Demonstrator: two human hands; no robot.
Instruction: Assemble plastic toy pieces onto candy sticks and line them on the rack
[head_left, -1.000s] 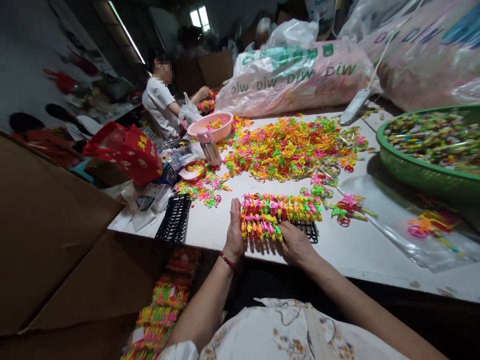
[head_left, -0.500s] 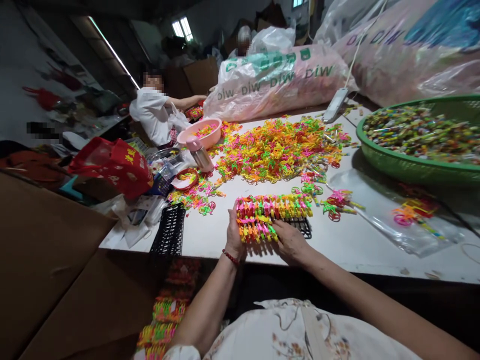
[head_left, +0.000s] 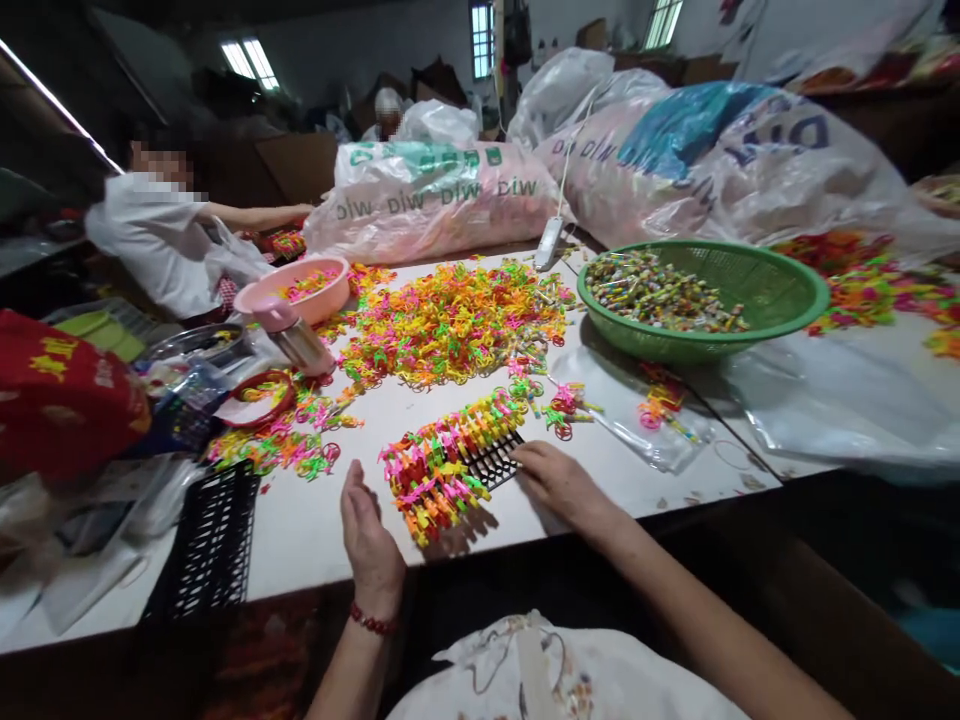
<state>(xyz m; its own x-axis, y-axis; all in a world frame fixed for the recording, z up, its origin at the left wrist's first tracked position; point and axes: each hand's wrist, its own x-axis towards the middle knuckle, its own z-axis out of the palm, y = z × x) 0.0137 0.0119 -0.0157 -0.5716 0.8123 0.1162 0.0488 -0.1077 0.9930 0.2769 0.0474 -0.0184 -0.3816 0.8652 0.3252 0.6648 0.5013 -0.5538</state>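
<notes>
A black plastic grid rack (head_left: pixel 495 462) lies tilted on the white table, carrying two rows of small bright plastic toys (head_left: pixel 450 435) in pink, orange, yellow and green. The near row covers only the rack's left part; bare grid shows at the right. My right hand (head_left: pixel 566 490) has its fingers closed on the rack's right end. Just off the left end, my left hand (head_left: pixel 371 535) is held upright with its fingers stretched out, and it holds nothing. Beyond the rack spreads a large heap of loose toys (head_left: pixel 457 320), with ring-like parts.
A green basket (head_left: pixel 780 285) of small wrapped pieces stands to the right, near clear plastic bags (head_left: pixel 832 400). To the left are a pink basin (head_left: pixel 330 295), a bottle (head_left: pixel 296 340) and a black grid rack (head_left: pixel 214 540). Big sacks (head_left: pixel 442 205) line the back, and a person (head_left: pixel 157 240) sits far left.
My view has turned right. My left hand has come off the rack's left end and opened. My right hand has moved from the near row to the rack's right end.
</notes>
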